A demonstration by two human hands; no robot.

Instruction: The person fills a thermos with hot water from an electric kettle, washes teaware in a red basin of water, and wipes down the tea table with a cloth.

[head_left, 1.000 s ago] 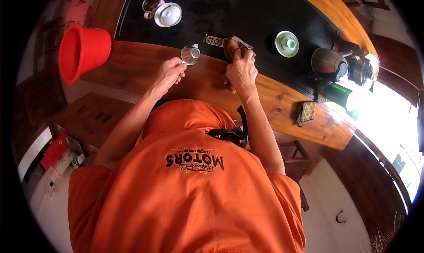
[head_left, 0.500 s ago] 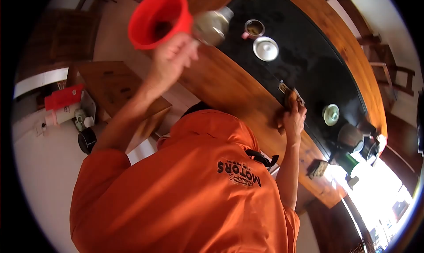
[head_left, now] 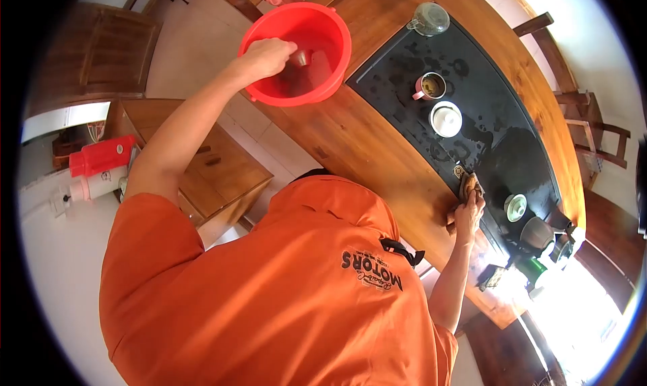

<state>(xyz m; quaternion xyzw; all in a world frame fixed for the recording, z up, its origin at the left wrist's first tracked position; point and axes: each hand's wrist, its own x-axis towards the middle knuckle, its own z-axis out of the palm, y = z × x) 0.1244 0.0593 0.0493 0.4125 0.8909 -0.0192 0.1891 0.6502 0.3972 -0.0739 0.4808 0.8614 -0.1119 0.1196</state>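
Note:
Over the near rim of a red bucket (head_left: pixel 335 83), my left hand (head_left: pixel 264 58) is closed, its fingers pointing into it. A glass vessel (head_left: pixel 302 58) shows only as a shiny, see-through shape by those fingertips, inside the bucket. On the near edge of the black tea tray (head_left: pixel 502 133), my right hand (head_left: pixel 468 216) presses down a bunched brown cloth (head_left: pixel 470 184). Beyond it on the wet tray sit a white lidded bowl (head_left: pixel 445 119) and a pink-handled cup (head_left: pixel 431 87) with tea-coloured contents.
A glass pot (head_left: pixel 431 19) stands at the tray's far left corner. To the right are a pale green lidded bowl (head_left: pixel 515 207), a dark pot (head_left: pixel 537 234) and other dark wares in glare. A wooden cabinet (head_left: pixel 202 164) stands at the left, and the wooden table (head_left: pixel 377 133) surrounds the tray.
My left hand has brought the glass vessel from beside the bucket down into it. My right hand stays on the cloth at the tray's edge. The view has shifted.

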